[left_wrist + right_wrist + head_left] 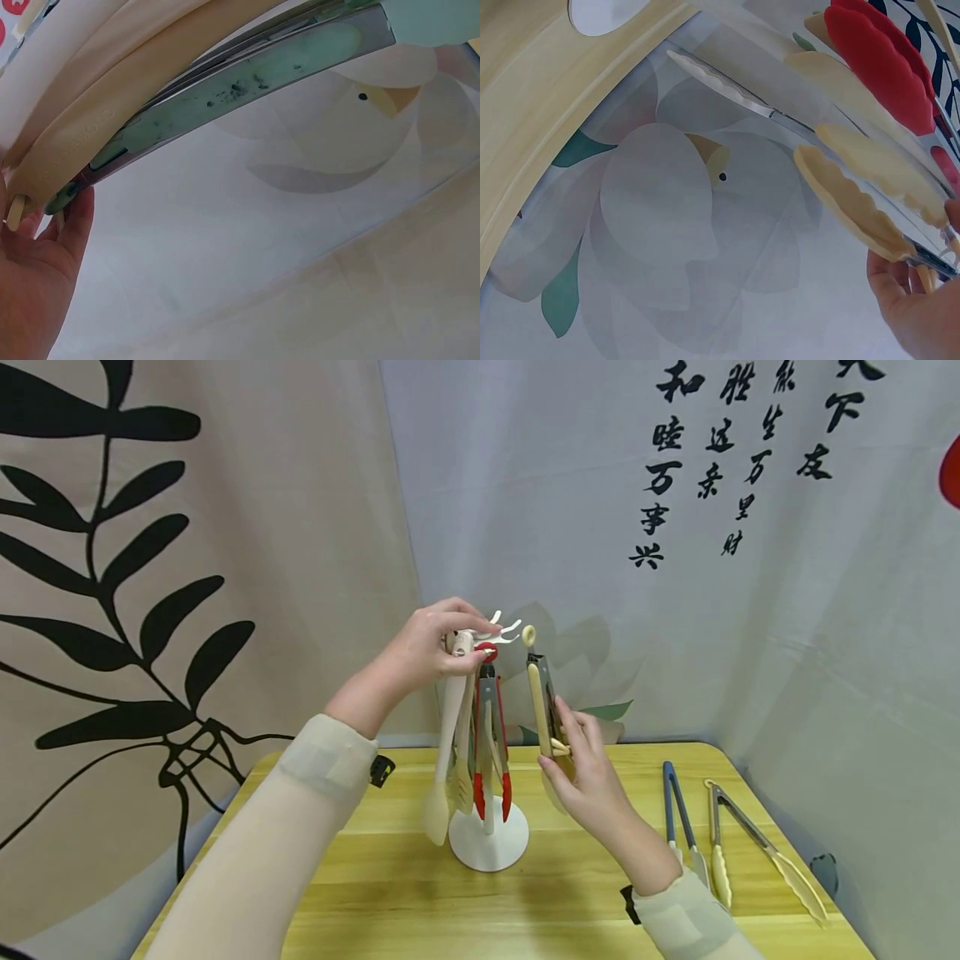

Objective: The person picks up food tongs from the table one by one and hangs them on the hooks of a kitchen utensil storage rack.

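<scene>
A white utensil stand (489,843) with a round base rises from the wooden table. At its top, my left hand (438,639) grips the hook area with thumb and fingers; the exact grip is partly hidden. Below that hand hang tongs with red tips (492,752) and a cream spatula (442,768). Just right of the stand, my right hand (588,768) holds cream tongs (542,702) upright, their ring end close to the hooks. Scalloped cream heads of those tongs (851,202) show in the right wrist view, beside the right hand (919,311).
Blue-handled tongs (678,810) and grey tongs with cream tips (757,843) lie at the right of the wooden table (360,877). Behind the table hangs a light cloth backdrop (525,485) with dark writing and printed leaves.
</scene>
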Tool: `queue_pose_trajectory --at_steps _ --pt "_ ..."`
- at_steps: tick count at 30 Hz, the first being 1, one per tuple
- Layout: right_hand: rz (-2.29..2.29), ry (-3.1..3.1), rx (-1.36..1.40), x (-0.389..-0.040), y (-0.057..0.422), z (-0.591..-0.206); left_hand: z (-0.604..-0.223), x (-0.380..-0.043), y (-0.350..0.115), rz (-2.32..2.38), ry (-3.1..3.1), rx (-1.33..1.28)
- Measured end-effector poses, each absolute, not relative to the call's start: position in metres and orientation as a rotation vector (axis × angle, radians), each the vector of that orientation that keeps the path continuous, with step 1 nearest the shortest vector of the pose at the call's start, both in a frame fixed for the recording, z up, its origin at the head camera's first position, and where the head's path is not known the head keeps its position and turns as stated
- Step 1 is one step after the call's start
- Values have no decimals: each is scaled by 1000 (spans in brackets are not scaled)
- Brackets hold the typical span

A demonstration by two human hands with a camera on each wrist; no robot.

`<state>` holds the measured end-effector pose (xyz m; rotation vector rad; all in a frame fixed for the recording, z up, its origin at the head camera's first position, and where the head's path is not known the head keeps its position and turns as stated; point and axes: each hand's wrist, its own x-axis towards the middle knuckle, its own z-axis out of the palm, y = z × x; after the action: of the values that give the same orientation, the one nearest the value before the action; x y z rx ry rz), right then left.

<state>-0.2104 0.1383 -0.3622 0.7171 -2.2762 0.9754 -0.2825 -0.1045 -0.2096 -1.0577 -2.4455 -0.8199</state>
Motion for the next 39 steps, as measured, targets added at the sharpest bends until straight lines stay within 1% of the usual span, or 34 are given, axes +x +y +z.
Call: queue_pose_trajectory --at_steps 14,39 --pt "971 -2257 741 -212 130 -358 -210 -286 -105 -881 -2445 -1062" --pt "950 -2272 768 -213 125 -363 -213 -288 -106 -911 -2414 -1077"
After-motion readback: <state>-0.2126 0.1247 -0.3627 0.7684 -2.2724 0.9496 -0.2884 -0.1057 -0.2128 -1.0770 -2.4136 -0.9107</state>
